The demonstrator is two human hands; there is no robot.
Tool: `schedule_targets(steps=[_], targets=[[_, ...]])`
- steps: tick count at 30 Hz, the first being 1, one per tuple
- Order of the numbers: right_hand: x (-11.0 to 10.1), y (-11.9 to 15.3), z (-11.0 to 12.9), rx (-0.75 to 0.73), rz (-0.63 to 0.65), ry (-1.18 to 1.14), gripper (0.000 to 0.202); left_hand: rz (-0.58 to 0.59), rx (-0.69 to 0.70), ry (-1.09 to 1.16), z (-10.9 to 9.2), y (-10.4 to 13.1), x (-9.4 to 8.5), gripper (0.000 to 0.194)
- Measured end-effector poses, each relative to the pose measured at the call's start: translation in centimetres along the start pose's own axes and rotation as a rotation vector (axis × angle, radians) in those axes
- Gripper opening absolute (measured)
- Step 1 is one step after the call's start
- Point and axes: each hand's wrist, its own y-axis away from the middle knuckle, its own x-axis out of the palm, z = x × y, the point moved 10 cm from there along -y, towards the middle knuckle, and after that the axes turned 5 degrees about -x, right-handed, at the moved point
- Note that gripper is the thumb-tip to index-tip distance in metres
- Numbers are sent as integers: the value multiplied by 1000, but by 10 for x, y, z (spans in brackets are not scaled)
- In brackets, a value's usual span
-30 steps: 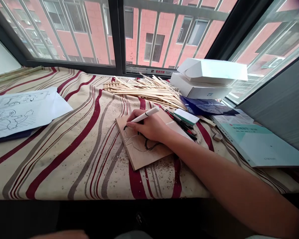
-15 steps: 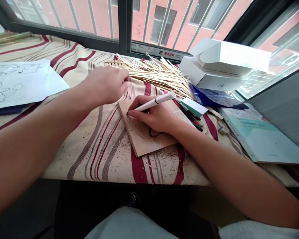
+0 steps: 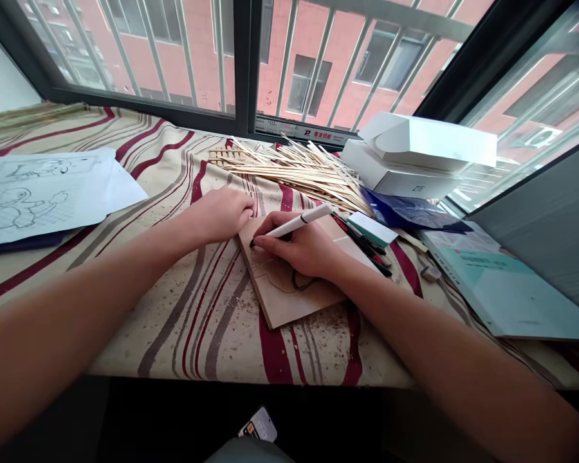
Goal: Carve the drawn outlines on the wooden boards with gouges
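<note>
My right hand (image 3: 306, 247) is closed around a white pen (image 3: 302, 220) with a black tip and a dark band. The pen's tip meets the upper left part of a thin wooden board (image 3: 289, 308), which lies at a slant on the cloth. Pale outlines and a thick dark curve show on the board, partly under my right hand. My left hand (image 3: 224, 215) rests as a loose fist by the board's upper left corner. Its fingers curl under, and nothing sticks out of them; I cannot tell whether it touches the board.
Several pens (image 3: 364, 244) and a small card (image 3: 372, 228) lie right of the board. Behind are wooden sticks (image 3: 299, 168) and a white box (image 3: 400, 177). Drawing sheets (image 3: 43, 193) lie left, a book (image 3: 506, 276) right. Crumbs dot the striped cloth (image 3: 212, 315).
My left hand has come down to the board's upper left corner. The pen stays in my right hand with its tip at the board. The whole view has shifted, so things appear lower.
</note>
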Motion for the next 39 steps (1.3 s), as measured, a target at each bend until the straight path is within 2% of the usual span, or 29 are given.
schedule_targets(steps=[3, 8, 13, 17, 21, 25, 29, 34, 39], targets=[[2, 0, 7, -42, 27, -3, 12, 8, 36, -18, -3, 0, 4, 29], [-3, -1, 4, -6, -39, 34, 15, 5, 59, -23, -7, 0, 5, 27], [3, 0, 3, 1, 24, 19, 16, 25, 70, -37, -10, 1, 5, 27], [-3, 0, 3, 9, -41, 28, 15, 29, 71, -42, -11, 1, 5, 28], [2, 0, 8, -16, -1, 41, 13, 19, 83, -36, -11, 0, 8, 27], [-2, 0, 6, -2, -50, 50, 12, 7, 106, -20, -11, 0, 9, 25], [2, 1, 9, -38, 1, 91, 14, 16, 94, -32, -12, 1, 10, 25], [-2, 1, 10, -34, -46, 87, 11, 25, 113, -37, -15, 2, 12, 27], [2, 1, 14, -66, -8, 117, 14, 17, 129, -26, -13, 2, 13, 28]])
